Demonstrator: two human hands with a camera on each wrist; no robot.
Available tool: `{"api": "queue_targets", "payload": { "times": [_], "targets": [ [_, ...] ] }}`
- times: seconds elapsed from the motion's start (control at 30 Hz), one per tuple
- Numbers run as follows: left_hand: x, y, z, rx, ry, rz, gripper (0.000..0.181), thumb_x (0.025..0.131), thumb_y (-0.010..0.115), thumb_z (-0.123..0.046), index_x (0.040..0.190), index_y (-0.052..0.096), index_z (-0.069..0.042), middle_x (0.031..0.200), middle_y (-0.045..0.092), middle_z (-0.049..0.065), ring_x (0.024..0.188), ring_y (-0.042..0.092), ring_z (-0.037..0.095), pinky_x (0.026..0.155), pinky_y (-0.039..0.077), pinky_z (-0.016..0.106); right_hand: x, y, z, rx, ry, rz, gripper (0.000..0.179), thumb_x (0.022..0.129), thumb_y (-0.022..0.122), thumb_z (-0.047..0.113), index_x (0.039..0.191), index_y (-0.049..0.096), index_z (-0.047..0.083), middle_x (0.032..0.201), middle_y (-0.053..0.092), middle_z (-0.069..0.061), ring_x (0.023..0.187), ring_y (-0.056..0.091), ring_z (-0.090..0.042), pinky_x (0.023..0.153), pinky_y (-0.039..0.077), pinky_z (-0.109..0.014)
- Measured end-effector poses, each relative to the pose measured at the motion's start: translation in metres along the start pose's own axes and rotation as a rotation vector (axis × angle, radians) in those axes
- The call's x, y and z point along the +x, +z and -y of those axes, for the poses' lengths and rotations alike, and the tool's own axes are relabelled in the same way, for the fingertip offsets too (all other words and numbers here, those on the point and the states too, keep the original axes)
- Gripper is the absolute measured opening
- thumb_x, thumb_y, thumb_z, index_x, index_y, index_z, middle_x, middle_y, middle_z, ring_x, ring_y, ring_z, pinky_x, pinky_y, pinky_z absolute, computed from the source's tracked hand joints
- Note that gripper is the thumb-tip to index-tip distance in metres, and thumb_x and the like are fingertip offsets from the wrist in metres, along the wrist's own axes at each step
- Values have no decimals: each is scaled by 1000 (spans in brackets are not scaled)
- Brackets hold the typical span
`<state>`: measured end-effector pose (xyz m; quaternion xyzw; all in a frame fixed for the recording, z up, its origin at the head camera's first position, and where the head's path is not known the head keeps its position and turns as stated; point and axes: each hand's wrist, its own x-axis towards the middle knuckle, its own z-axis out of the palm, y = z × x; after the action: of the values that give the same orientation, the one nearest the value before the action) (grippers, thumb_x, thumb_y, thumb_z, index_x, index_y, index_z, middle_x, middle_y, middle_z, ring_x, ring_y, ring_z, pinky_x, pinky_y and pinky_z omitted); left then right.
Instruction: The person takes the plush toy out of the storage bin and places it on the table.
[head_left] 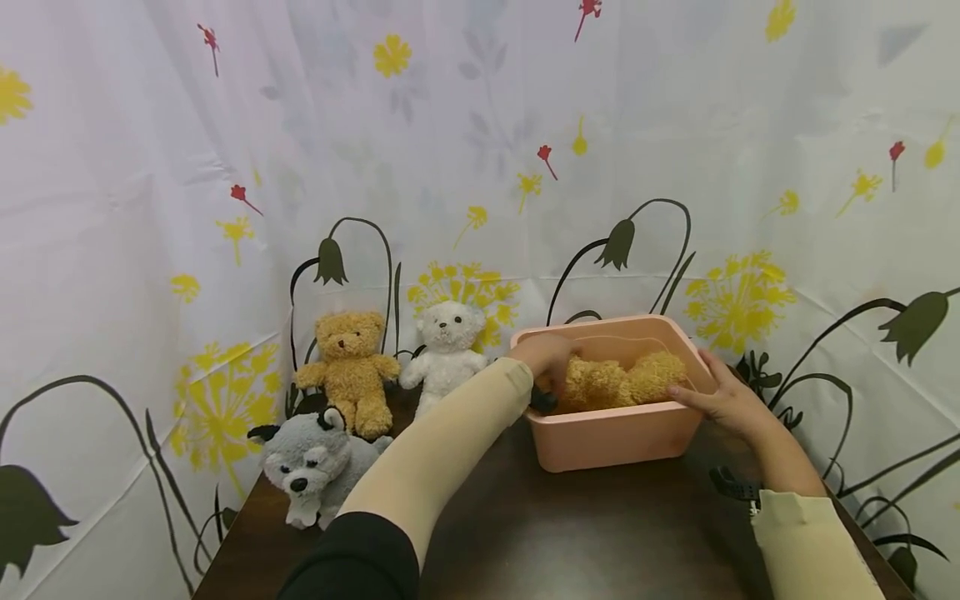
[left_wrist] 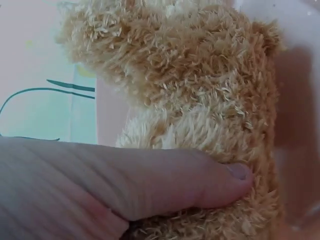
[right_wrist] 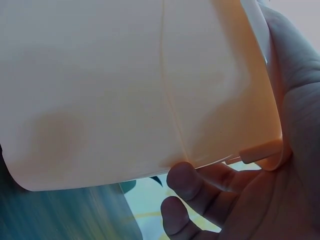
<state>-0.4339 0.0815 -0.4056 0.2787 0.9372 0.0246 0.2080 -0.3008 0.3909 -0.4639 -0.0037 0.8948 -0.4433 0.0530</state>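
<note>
A pink plastic bin stands on the table with a golden-brown plush toy lying inside. My left hand reaches over the bin's left end and grips the plush toy. In the left wrist view the thumb lies across its curly fur, while the other fingers are hidden. At the opposite end, my right hand holds the bin's right rim, thumb over the edge. The right wrist view shows the bin's wall with curled fingers under its rim.
Left of the bin, a golden teddy bear and a white teddy bear sit against a flowered curtain. A grey husky plush is in front of them, near the left edge of the dark table.
</note>
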Motion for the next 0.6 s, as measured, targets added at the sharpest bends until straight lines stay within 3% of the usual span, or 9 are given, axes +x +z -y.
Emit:
{"api": "queue_targets", "payload": {
  "times": [0.1,0.17,0.23,0.3,0.37,0.47,0.6],
  "targets": [
    [-3,1,1,6,26,-60,79,92,91,-22,160,52,-34,169,49,9,110,71,22,67,55,30,0,0,0,13,-11,-4,119,102,72,57,175,-14,19,174,11,-41,153,31,-64,116,36,-80],
    [-6,1,3,32,68,-105,61,96,87,-36,152,61,-30,161,57,8,124,68,26,78,57,32,0,1,1,18,-20,-7,119,102,72,56,175,-14,17,173,14,-42,152,33,-63,116,36,-79],
    [-9,2,5,82,127,-146,44,103,74,-49,141,68,-27,138,71,4,123,65,28,86,52,32,0,2,1,15,-24,-13,119,102,72,56,175,-13,15,173,16,-42,152,34,-62,117,35,-78],
    [-12,3,6,106,164,-166,34,108,64,-52,129,73,-27,121,74,1,112,66,26,85,49,32,-1,2,1,8,-23,-16,119,102,71,56,175,-13,14,172,18,-42,151,36,-61,117,34,-78],
    [-13,3,6,110,183,-185,29,110,61,-51,118,75,-28,109,74,-2,102,62,23,83,45,33,-1,2,2,7,-20,-22,119,102,72,56,176,-12,15,172,19,-41,151,37,-60,118,34,-78],
    [-15,5,7,84,164,-240,18,105,72,-47,108,75,-30,110,69,-6,105,53,19,82,47,34,-1,2,1,-1,-15,-20,119,102,72,57,176,-13,17,173,16,-41,153,34,-62,117,33,-79],
    [-18,5,6,39,161,-329,9,103,78,-36,105,78,-27,115,65,1,111,51,24,90,48,39,-1,2,1,-16,-9,-15,120,101,71,59,175,-14,19,175,10,-41,154,28,-64,116,33,-81]
  ]
}}
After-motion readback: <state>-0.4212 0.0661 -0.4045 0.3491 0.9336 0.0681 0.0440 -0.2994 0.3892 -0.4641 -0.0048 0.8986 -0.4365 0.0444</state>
